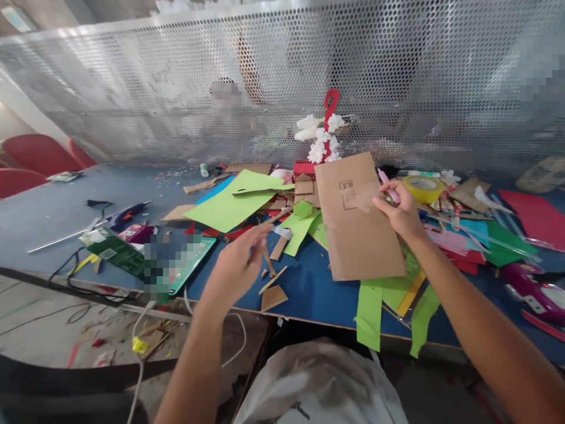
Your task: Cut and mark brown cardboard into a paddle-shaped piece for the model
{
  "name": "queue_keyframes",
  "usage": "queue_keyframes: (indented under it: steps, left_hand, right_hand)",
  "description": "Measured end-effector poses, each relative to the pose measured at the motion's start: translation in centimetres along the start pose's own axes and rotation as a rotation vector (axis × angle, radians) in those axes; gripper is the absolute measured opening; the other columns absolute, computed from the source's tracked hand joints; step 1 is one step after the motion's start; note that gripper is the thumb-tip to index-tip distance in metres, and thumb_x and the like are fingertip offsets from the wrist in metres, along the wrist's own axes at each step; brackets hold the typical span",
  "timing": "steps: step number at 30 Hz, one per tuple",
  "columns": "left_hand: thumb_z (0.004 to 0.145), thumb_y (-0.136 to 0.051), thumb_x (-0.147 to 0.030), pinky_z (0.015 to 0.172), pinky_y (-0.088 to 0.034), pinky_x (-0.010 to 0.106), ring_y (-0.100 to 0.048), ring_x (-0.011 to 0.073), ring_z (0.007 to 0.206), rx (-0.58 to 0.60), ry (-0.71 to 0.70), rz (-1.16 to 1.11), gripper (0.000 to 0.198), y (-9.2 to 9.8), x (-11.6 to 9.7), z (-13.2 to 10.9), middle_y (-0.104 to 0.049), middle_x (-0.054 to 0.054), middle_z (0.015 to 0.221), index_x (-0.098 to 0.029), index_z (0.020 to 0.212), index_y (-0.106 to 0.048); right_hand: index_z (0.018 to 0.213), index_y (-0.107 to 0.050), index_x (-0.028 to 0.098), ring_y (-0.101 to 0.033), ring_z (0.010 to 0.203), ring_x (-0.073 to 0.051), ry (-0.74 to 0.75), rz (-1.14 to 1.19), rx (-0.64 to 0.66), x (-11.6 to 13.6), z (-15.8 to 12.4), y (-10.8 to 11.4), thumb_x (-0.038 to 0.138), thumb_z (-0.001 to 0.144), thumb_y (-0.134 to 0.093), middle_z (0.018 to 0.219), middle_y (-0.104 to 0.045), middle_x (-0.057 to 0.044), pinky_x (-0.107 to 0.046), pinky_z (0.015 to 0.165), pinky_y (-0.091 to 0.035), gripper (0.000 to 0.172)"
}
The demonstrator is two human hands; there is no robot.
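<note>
My right hand [401,209] is curled over the upper right of a brown cardboard sheet [362,235], its fingers closed around a slim pink pen-like tool [383,176]. The sheet is tilted and bears a small black printed stamp. Over the table to the left is my left hand [241,259], fingers loosely stretched and apparently holding nothing. Just beyond its fingertips lies a thin cardboard strip [279,215]. Between the hands are a green paper hexagon [302,209] and small cardboard pieces [304,185]. A light green sheet [236,200] lies farther back.
A perforated metal screen [176,88] closes off the table's back. A phone or tablet [194,265] and a hot glue gun [126,215] are on the left. At right are yellow tape [424,188], red paper [534,218] and a purple device [538,291]. Green strips [369,312] overhang the front edge.
</note>
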State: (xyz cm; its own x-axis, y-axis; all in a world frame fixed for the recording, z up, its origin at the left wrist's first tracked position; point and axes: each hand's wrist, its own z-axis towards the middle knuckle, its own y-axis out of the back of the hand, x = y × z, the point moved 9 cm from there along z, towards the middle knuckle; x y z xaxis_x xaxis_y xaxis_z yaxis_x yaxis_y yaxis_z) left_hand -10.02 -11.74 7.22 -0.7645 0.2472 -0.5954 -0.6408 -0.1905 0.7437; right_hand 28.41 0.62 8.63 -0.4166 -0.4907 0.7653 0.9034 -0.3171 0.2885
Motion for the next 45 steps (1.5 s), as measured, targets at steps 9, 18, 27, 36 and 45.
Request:
queue_keyframes:
  steps: [9,18,27,36,45]
  left_hand:
    - [0.093,-0.078,-0.036,0.078,-0.063,0.029,-0.08,0.0252,0.101,0.285,-0.113,-0.751,0.036,-5.8,-5.3,13.1,-0.08,0.015,0.116,-0.016,0.122,-0.074]
    - [0.087,-0.087,-0.046,0.069,-0.063,0.03,-0.076,0.0188,0.069,0.577,-0.054,-1.051,0.043,-11.9,-6.5,15.3,-0.078,0.009,0.087,-0.014,0.113,-0.074]
    - [0.08,-0.089,-0.038,0.065,-0.063,0.024,-0.069,0.0119,0.059,0.012,0.034,-1.38,0.033,-10.8,-1.1,17.9,-0.069,-0.001,0.07,-0.018,0.084,-0.063]
    - [0.069,-0.099,-0.032,0.084,-0.066,0.025,-0.075,0.0109,0.07,-0.116,0.055,-1.485,0.045,-12.3,-1.6,16.9,-0.065,-0.004,0.065,-0.019,0.075,-0.056]
    - [0.067,-0.1,-0.044,0.098,-0.064,0.039,-0.083,0.0257,0.095,-0.006,0.046,-1.453,0.043,-14.7,-3.1,15.3,-0.08,0.007,0.085,-0.017,0.081,-0.07]
  right_hand:
    - [0.096,-0.053,0.029,-0.046,0.073,-0.018,0.069,0.035,-0.048,3.1,-1.2,0.3,0.044,0.08,-0.072,0.092,-0.052,-0.001,-0.036,0.07,-0.045,0.029]
    - [0.096,-0.054,0.03,-0.041,0.066,-0.018,0.091,0.029,-0.107,2.5,-1.2,1.4,0.044,0.083,-0.073,0.082,-0.044,0.001,-0.035,0.063,-0.042,0.027]
    - [0.108,-0.059,0.031,-0.065,0.07,-0.022,-0.148,0.276,0.053,-2.0,0.0,0.0,0.078,0.097,-0.049,0.097,-0.068,-0.005,-0.036,0.056,-0.052,0.05]
    - [0.12,-0.077,0.024,-0.071,0.082,-0.027,0.091,-0.487,0.523,1.3,-3.8,-6.7,0.063,0.105,-0.057,0.085,-0.074,-0.007,-0.038,0.079,-0.049,0.046]
    - [0.1,-0.069,0.022,-0.063,0.065,-0.015,-0.315,0.398,0.39,-1.3,-3.2,-6.7,0.085,0.086,-0.069,0.097,-0.076,-0.007,-0.026,0.048,-0.042,0.064]
